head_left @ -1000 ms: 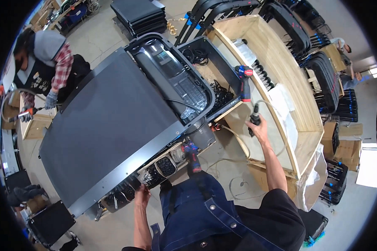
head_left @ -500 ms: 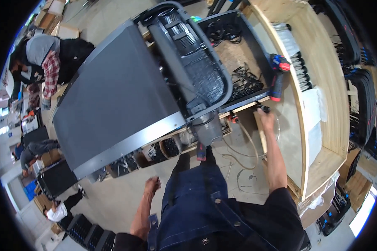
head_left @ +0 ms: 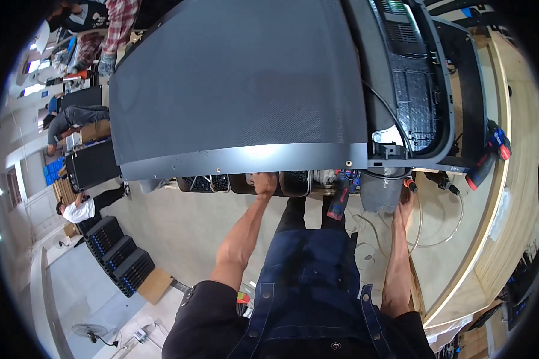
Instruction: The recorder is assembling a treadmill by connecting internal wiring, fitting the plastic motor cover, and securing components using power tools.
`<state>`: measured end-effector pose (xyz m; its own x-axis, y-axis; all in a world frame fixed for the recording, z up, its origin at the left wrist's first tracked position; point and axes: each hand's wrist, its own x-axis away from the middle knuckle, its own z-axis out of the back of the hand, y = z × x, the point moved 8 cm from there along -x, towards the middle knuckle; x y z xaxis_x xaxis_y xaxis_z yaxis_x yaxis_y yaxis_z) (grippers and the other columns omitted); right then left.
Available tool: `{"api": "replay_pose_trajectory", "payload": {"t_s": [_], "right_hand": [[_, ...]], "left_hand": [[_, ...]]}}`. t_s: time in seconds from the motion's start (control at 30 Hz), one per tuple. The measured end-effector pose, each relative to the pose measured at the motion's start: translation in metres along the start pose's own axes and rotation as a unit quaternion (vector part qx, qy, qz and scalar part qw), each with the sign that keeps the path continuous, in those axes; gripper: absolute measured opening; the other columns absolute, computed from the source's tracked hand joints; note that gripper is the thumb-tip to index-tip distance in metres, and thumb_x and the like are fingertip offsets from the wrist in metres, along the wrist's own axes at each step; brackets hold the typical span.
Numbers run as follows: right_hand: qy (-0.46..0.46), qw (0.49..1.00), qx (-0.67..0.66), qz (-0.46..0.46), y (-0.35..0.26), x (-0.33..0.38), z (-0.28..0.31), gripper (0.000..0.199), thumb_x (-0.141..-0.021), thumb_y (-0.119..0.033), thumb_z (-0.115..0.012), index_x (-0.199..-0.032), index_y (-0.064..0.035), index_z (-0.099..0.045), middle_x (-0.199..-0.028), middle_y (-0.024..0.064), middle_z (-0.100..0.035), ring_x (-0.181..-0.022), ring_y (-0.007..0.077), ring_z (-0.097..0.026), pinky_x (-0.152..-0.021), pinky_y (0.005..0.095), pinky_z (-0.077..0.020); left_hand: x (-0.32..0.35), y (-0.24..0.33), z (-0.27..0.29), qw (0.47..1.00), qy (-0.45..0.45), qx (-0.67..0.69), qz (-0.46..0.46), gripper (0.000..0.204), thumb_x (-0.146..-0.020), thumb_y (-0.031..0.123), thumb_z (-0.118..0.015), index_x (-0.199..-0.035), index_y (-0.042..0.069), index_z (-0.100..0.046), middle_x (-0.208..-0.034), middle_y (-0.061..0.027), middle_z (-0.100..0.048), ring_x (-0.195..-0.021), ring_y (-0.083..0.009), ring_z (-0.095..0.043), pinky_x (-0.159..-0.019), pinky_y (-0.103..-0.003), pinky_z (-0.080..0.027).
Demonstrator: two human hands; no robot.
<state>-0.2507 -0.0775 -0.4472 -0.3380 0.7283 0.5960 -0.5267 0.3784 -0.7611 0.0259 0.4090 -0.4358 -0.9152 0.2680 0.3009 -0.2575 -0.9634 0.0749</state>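
Note:
My left hand [head_left: 263,183] reaches into a dark parts bin [head_left: 241,186] under the front edge of a large dark grey panel [head_left: 239,90]; the panel's lip hides its fingertips. My right hand [head_left: 403,208] is raised beside a grey cylindrical container [head_left: 379,192], just below an orange-and-black hose-fed tool [head_left: 409,185]. Whether its fingers grip that tool cannot be made out. Right of this tool hangs a black hose-fed tool [head_left: 444,181]. A black plastic frame-like housing [head_left: 418,102] with a loose cable lies to the right of the panel.
A red-and-black power driver [head_left: 340,197] hangs near my legs, and another cordless driver [head_left: 491,157] hangs at the right. A curved wooden crate wall [head_left: 482,263] bounds my right side. Hoses [head_left: 420,221] loop below the bench. Co-workers, one with a gloved hand [head_left: 107,64], are at left.
My view has shifted left, toward the panel. My left hand has risen from beside my body into the bin. My right hand has left the black tool and come near the orange one.

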Motion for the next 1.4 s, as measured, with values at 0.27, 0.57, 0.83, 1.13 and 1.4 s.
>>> {"api": "replay_pose_trajectory", "payload": {"t_s": [0.27,0.57,0.83,1.13,1.4], "right_hand": [[-0.068,0.986,-0.045,0.145,0.009,-0.058,-0.010,0.055,-0.086,-0.008,-0.077,-0.135,0.0010,-0.052,-0.125,0.0101,-0.063,-0.103,0.0170,-0.063,-0.087,0.0316,-0.0532],[-0.040,0.980,-0.132,0.143,-0.044,-0.004,0.015,0.054,-0.084,-0.005,-0.078,-0.132,0.0013,-0.054,-0.123,0.0109,-0.065,-0.103,0.0185,-0.064,-0.091,0.0332,-0.0538],[0.090,0.984,-0.094,0.120,-0.145,0.180,0.054,0.037,-0.090,-0.018,-0.078,-0.122,-0.0069,-0.062,-0.115,0.0057,-0.067,-0.104,0.0180,-0.066,-0.091,0.0359,-0.0545],[0.075,0.955,-0.124,0.258,-0.239,0.320,0.074,0.049,-0.096,-0.034,-0.069,-0.124,0.0030,-0.055,-0.124,0.0183,-0.063,-0.115,0.0298,-0.064,-0.109,0.0488,-0.0473],[-0.067,0.880,-0.387,0.267,-0.296,0.400,0.003,0.039,-0.090,-0.028,-0.073,-0.110,0.0042,-0.062,-0.118,0.0212,-0.066,-0.100,0.0301,-0.066,-0.100,0.0456,-0.0514]], "left_hand": [[0.017,0.000,-0.004,0.939,-0.096,0.303,0.136,0.065,-0.087,0.035,-0.066,-0.145,0.012,-0.046,-0.147,-0.0176,-0.046,-0.135,-0.0383,-0.043,-0.108,-0.054,-0.039],[0.014,-0.014,0.010,0.946,-0.137,0.293,-0.002,0.044,-0.079,0.012,-0.076,-0.120,0.009,-0.061,-0.112,-0.0115,-0.069,-0.107,-0.0359,-0.065,-0.096,-0.044,-0.049],[0.025,-0.067,-0.003,0.662,-0.269,0.693,0.095,0.029,-0.088,-0.009,-0.063,-0.115,0.002,-0.064,-0.101,-0.0075,-0.068,-0.098,-0.0198,-0.069,-0.089,-0.032,-0.058],[0.034,-0.075,0.021,0.429,-0.374,0.811,0.138,0.030,-0.096,0.007,-0.066,-0.125,0.003,-0.058,-0.105,-0.0084,-0.066,-0.098,-0.0219,-0.069,-0.091,-0.036,-0.059],[0.045,-0.082,0.043,0.468,-0.360,0.801,0.096,0.030,-0.107,0.018,-0.050,-0.130,0.001,-0.059,-0.113,-0.0101,-0.066,-0.097,-0.0184,-0.066,-0.088,-0.033,-0.057]]}}
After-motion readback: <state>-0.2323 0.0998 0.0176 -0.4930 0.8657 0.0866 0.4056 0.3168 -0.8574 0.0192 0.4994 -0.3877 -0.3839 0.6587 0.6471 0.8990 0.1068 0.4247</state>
